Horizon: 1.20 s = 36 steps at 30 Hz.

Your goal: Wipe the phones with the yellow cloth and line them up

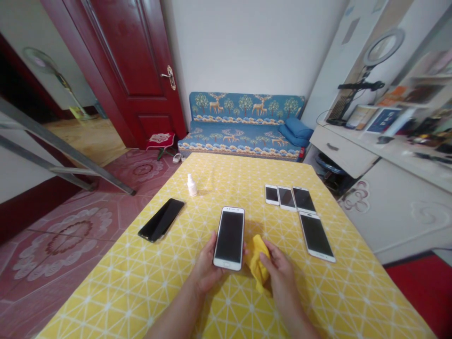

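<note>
**Two hands, one white phone and a yellow cloth**

Six phones lay within my view on the yellow tablecloth (141, 282). My left hand (205, 268) was wrapped around the lower end of the white-framed phone (229, 238), thumb along its left edge, holding it screen-up just above the table near the front centre. Its dark screen faced me and looked blank. My right hand (278, 270) was closed on a bunched yellow cloth (258, 263), which sat just beside the phone's right edge; I could not tell whether cloth and phone were touching.

Off to the left, a black phone (161, 219) rested at an angle near the table's edge, well apart from my hands. A small white spray bottle (191, 185) stood upright behind it. On the right, three white phones (286, 197) lay side by side in a row, and a larger one, the fourth white phone (317, 236), lay just in front of them. Beyond the table stood a blue patterned sofa (243, 122) and a dark red door (134, 66).
</note>
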Each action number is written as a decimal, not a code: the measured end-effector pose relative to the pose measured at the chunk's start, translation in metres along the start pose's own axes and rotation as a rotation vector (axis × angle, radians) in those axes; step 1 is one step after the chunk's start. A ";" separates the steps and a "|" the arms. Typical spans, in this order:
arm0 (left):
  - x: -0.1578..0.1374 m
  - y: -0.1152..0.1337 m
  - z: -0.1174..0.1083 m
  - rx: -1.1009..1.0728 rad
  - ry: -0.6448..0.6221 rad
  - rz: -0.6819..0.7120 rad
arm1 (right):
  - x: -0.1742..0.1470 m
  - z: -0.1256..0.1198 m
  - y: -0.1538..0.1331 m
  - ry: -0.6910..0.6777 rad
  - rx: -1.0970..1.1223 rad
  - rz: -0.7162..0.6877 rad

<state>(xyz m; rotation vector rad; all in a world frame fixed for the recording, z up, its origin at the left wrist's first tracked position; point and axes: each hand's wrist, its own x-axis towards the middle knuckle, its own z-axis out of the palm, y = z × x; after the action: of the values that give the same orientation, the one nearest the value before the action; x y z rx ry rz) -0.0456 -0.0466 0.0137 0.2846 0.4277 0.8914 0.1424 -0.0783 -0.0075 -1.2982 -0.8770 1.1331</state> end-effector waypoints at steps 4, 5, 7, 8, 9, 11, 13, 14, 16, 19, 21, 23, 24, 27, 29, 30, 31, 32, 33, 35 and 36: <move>0.001 -0.007 0.007 -0.024 0.001 -0.069 | 0.001 0.002 -0.028 0.169 -0.020 -0.023; 0.002 -0.009 0.008 -0.036 0.029 -0.078 | 0.000 0.006 -0.035 0.150 -0.040 -0.047; 0.004 -0.012 0.008 -0.061 0.081 -0.097 | -0.002 0.014 -0.044 0.048 -0.134 -0.141; 0.006 -0.014 0.007 -0.072 0.096 -0.103 | -0.004 0.019 -0.045 0.008 -0.227 -0.227; 0.007 -0.015 0.005 -0.083 0.098 -0.107 | -0.006 0.024 -0.045 -0.016 -0.347 -0.331; 0.008 -0.017 0.001 -0.114 0.077 -0.099 | -0.011 0.032 -0.039 -0.018 -0.620 -0.551; 0.008 -0.017 -0.002 -0.147 0.053 -0.097 | -0.018 0.037 -0.032 -0.052 -0.828 -0.698; 0.007 -0.017 -0.002 -0.155 0.048 -0.107 | -0.022 0.039 -0.029 -0.097 -0.886 -0.743; 0.006 -0.017 -0.001 -0.150 0.046 -0.133 | -0.027 0.041 -0.025 -0.192 -0.931 -0.802; 0.005 -0.018 0.002 -0.104 0.028 -0.136 | -0.025 0.041 -0.024 -0.234 -0.938 -0.842; 0.006 -0.020 0.002 -0.044 0.032 -0.115 | -0.014 0.038 -0.024 -0.194 -0.938 -0.841; 0.006 -0.022 0.000 0.017 0.067 -0.110 | 0.002 0.031 -0.025 -0.121 -0.924 -0.823; 0.005 -0.023 -0.001 0.041 0.078 -0.117 | 0.011 0.027 -0.027 -0.081 -0.911 -0.804; 0.002 -0.023 0.000 0.117 0.021 -0.134 | 0.036 0.018 -0.033 0.023 -0.844 -0.724; -0.001 -0.023 0.004 0.175 -0.056 -0.146 | 0.046 0.018 -0.040 0.046 -0.793 -0.683; -0.002 -0.024 0.006 0.193 -0.083 -0.148 | 0.048 0.021 -0.043 0.040 -0.778 -0.678; -0.003 -0.024 0.008 0.200 -0.097 -0.143 | 0.049 0.025 -0.044 0.028 -0.767 -0.690; -0.003 -0.024 0.009 0.200 -0.100 -0.142 | 0.047 0.030 -0.045 0.012 -0.759 -0.711; -0.002 -0.025 0.010 0.196 -0.090 -0.142 | 0.043 0.035 -0.044 -0.005 -0.749 -0.737; 0.000 -0.026 0.009 0.173 -0.032 -0.124 | 0.032 0.046 -0.038 -0.045 -0.714 -0.774; 0.001 -0.027 0.007 0.159 0.012 -0.106 | 0.025 0.050 -0.034 -0.072 -0.691 -0.780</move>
<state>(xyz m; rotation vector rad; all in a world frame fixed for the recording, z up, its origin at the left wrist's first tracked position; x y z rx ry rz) -0.0233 -0.0622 0.0086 0.3992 0.5216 0.7568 0.1054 -0.0379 0.0287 -1.2482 -1.7299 0.2496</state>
